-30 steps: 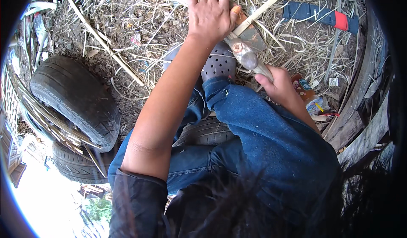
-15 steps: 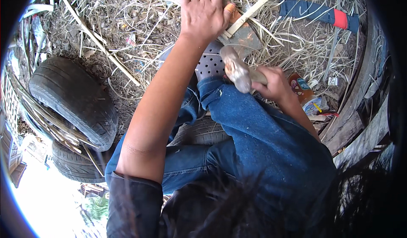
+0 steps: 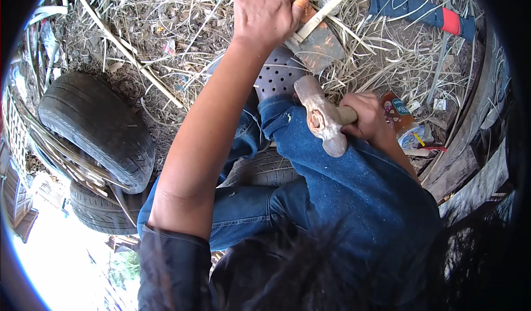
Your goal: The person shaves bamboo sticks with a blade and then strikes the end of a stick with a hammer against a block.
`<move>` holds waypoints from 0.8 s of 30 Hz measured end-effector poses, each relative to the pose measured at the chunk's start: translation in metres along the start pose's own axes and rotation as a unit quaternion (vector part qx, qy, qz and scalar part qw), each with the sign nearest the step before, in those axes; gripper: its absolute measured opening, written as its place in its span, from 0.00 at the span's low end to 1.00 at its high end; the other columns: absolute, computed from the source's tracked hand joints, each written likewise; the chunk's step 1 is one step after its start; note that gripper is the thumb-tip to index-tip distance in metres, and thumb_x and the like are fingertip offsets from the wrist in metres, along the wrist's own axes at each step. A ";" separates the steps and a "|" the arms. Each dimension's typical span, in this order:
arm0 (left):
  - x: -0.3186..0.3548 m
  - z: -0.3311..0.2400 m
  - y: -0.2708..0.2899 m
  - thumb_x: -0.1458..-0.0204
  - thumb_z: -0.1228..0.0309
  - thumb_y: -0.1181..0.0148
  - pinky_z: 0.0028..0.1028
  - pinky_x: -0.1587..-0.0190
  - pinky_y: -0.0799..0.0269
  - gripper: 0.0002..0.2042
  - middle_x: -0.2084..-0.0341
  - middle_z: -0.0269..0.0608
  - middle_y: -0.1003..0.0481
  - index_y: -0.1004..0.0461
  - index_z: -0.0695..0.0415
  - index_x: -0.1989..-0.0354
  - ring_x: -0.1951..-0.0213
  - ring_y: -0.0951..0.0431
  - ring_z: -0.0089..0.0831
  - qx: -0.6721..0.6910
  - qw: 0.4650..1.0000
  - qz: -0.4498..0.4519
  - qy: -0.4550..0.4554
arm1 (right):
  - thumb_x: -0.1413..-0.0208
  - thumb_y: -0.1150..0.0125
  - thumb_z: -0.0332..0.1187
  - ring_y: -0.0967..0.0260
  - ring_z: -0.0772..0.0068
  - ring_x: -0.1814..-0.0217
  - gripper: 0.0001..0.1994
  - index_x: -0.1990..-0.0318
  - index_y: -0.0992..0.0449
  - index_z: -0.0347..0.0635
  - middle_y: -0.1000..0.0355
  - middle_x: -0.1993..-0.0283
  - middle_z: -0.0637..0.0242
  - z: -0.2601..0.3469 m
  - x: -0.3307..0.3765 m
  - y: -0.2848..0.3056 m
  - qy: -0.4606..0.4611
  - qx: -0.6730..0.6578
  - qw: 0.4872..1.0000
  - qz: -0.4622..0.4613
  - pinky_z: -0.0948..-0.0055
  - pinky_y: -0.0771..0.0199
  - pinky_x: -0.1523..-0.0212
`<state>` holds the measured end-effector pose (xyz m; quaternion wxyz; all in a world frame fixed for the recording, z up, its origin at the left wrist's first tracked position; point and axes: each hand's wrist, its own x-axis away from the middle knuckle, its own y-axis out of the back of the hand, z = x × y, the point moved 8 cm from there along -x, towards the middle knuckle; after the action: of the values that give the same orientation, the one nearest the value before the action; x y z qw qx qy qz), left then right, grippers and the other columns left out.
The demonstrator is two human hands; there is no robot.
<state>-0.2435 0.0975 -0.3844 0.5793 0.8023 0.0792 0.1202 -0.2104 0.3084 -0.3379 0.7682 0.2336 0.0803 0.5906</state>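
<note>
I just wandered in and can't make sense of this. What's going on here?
Someone is bent over scattered shavings. The right hand grips a hammer by its handle, in front of the jeans; whether it touches them is unclear. The left hand is stretched forward, back upward, beside a pale strip whose end overlaps a flat grey piece. What lies under that hand is hidden. A tire sits off to the left.

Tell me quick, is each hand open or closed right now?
Left hand: can't tell; its fingers run up to the picture's top edge.
Right hand: closed, holding the hammer.
</note>
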 end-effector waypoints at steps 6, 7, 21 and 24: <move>0.002 0.001 -0.006 0.41 0.52 0.57 0.42 0.54 0.41 0.22 0.63 0.49 0.30 0.35 0.59 0.52 0.59 0.28 0.43 0.008 0.999 0.045 0.016 | 0.50 0.35 0.50 0.28 0.47 0.76 0.23 0.71 0.27 0.34 0.29 0.78 0.50 -0.027 -0.015 -0.009 -0.139 0.009 0.990 -0.019 0.59 0.29 0.74; 0.001 0.002 -0.004 0.41 0.52 0.57 0.41 0.55 0.41 0.22 0.64 0.49 0.30 0.35 0.59 0.52 0.60 0.28 0.43 0.004 1.000 0.023 0.013 | 0.50 0.35 0.49 0.28 0.46 0.76 0.22 0.71 0.27 0.33 0.29 0.78 0.49 -0.020 -0.016 -0.005 -0.094 0.012 0.995 -0.014 0.58 0.29 0.74; 0.003 0.003 -0.005 0.42 0.52 0.54 0.43 0.57 0.41 0.21 0.66 0.48 0.31 0.35 0.60 0.55 0.62 0.28 0.43 0.014 1.000 0.011 0.003 | 0.51 0.36 0.54 0.28 0.56 0.79 0.23 0.74 0.27 0.39 0.31 0.81 0.58 -0.032 -0.014 -0.007 -0.193 0.006 0.981 0.012 0.62 0.29 0.77; 0.002 0.004 -0.008 0.42 0.52 0.53 0.42 0.57 0.41 0.21 0.67 0.48 0.30 0.34 0.60 0.56 0.63 0.28 0.43 0.007 1.000 -0.013 -0.005 | 0.51 0.35 0.52 0.28 0.53 0.79 0.23 0.74 0.27 0.37 0.31 0.81 0.55 -0.033 -0.013 0.001 -0.110 0.023 0.994 -0.006 0.62 0.30 0.77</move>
<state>-0.2400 0.0966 -0.3932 0.5758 0.8056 0.0878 0.1080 -0.2284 0.3057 -0.3686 0.7704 0.3147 0.0101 0.5544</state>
